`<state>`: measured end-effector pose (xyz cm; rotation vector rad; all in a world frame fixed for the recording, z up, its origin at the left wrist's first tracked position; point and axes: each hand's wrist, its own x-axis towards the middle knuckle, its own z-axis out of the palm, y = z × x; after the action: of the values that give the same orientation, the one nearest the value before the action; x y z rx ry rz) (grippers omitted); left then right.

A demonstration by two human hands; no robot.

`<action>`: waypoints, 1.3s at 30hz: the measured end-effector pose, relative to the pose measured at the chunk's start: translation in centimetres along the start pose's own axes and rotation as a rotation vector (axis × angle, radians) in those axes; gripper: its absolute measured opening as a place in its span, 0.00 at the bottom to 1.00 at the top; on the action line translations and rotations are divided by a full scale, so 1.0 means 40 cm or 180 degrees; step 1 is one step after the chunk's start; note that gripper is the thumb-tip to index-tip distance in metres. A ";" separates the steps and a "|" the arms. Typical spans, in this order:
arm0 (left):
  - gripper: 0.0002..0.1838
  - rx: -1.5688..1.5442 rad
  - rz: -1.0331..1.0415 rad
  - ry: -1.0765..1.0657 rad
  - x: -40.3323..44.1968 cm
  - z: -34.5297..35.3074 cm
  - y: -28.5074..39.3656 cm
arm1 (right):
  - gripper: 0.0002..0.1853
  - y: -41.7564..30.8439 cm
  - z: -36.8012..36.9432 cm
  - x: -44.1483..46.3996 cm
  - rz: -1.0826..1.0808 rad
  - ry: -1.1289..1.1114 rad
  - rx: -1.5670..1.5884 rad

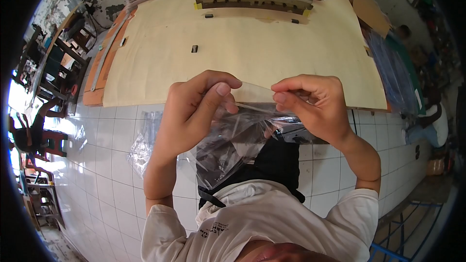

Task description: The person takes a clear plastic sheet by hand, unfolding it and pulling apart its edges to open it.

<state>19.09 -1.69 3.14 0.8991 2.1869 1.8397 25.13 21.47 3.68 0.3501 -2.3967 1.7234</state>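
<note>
In the head view, the left hand (pixel 196 104) and right hand (pixel 318 104), apart, each pinch clear plastic (pixel 221 148) between thumb and fingers; it spans the gap by the near edge of the counter (pixel 262 48) and hangs down; a metal ruler (pixel 108 56) lies along the left edge

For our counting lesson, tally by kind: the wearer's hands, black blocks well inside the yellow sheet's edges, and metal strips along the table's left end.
Left hand and right hand: 2
Black blocks: 3
Metal strip: 1
Total: 6
</note>
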 end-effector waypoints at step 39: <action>0.07 -0.0473 0.0210 0.0047 0.026 -0.022 0.001 | 0.07 0.002 -0.009 -0.005 0.0048 0.0073 0.0032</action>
<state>17.84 -1.87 3.65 0.9404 2.0193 2.0142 25.29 21.86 3.66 0.3128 -2.3816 1.7366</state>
